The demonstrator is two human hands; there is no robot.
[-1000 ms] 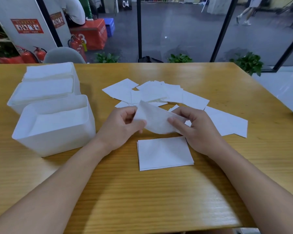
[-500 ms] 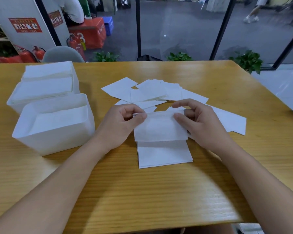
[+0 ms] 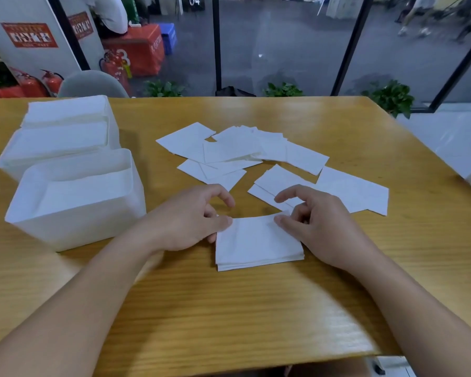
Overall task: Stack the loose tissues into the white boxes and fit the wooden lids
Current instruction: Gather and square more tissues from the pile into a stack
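Observation:
A small neat stack of white tissues (image 3: 259, 243) lies on the wooden table (image 3: 229, 308) just in front of me. My left hand (image 3: 191, 219) holds the top tissue at its far left corner, thumb on top. On the opposite side, my right hand (image 3: 318, 227) pinches the far right corner, which is slightly lifted. Both index fingers are raised off the paper. Several loose tissues (image 3: 245, 151) lie scattered behind the stack. Two white boxes sit at the left: the near box (image 3: 74, 227) and the far box (image 3: 11, 161), both with tissues inside. No wooden lid is in view.
The table's right edge (image 3: 430, 148) and near edge run close by. A grey chair back (image 3: 93, 85), fire extinguishers and potted plants stand beyond the far edge, behind glass panels. A person sits far back at the left.
The tissue that both hands held up in the air has come down onto the near stack. Both hands lowered with it and now sit at its far corners.

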